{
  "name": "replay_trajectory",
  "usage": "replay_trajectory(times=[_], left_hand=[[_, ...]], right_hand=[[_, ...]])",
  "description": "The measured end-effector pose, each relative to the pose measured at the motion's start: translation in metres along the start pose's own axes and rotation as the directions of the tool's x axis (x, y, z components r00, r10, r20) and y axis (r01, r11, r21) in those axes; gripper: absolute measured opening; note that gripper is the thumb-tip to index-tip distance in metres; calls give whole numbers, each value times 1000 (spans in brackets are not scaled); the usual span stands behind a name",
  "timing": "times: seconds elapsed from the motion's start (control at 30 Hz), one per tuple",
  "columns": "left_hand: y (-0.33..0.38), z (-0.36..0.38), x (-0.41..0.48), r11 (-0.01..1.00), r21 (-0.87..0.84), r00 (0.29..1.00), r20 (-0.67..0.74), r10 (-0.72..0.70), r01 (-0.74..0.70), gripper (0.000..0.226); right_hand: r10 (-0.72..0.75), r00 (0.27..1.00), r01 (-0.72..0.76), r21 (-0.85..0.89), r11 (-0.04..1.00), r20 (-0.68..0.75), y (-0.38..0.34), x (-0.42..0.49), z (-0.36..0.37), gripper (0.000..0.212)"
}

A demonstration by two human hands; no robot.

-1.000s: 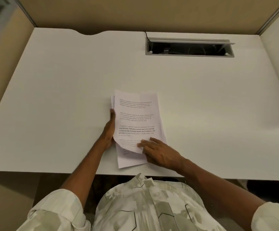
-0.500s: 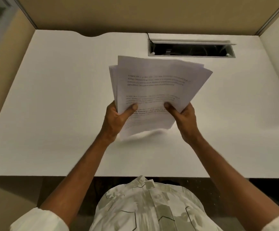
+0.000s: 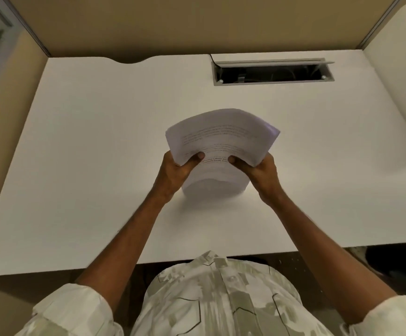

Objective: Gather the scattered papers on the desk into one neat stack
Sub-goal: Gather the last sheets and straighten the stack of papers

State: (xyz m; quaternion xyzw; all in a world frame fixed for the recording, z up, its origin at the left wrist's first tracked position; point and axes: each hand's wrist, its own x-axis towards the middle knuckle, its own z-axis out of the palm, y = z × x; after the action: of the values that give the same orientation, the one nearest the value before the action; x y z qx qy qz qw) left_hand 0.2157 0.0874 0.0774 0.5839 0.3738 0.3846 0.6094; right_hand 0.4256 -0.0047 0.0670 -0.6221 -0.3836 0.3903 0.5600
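Note:
A bundle of printed white papers [image 3: 221, 139] stands roughly upright over the middle of the white desk [image 3: 88, 154], its lower edge down near the surface and its top bowed toward me. My left hand [image 3: 176, 172] grips the bundle's left side, thumb on the printed face. My right hand [image 3: 260, 174] grips the right side the same way. The sheets look gathered together, with edges slightly fanned at the upper right.
An open cable slot [image 3: 272, 72] with a grey lid sits in the desk at the back right. Beige partition walls [image 3: 172, 23] close the desk on three sides. The front edge lies near my torso.
The papers lay flat on the desk a second ago. Both hands lifted them, held them up fanned, and have now brought them lower and closer together, standing on edge.

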Motion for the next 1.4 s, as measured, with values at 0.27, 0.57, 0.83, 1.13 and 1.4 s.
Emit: replay_trajectory(times=[0.27, 0.57, 0.83, 1.13, 1.4], left_hand=[[-12, -8, -5, 999, 26, 996, 87, -36, 34, 32], [-14, -8, -4, 1000, 6, 999, 32, -20, 20, 25], [-34, -12, 1, 990, 79, 992, 39, -121, 117, 26], [-45, -8, 10, 950, -200, 946, -174, -273, 238, 16], [-31, 38, 5, 800, -527, 864, -218, -454, 288, 30]], right_hand=[[8, 999, -6, 61, 998, -31, 16, -16, 11, 40], [-85, 992, 98, 147, 984, -93, 17, -9, 22, 38], [39, 997, -30, 116, 993, -72, 46, -6, 19, 38], [215, 961, -221, -16, 975, -174, 54, 6, 10, 11], [400, 905, -409, 544, 733, 142, 39, -1, 38, 51]])
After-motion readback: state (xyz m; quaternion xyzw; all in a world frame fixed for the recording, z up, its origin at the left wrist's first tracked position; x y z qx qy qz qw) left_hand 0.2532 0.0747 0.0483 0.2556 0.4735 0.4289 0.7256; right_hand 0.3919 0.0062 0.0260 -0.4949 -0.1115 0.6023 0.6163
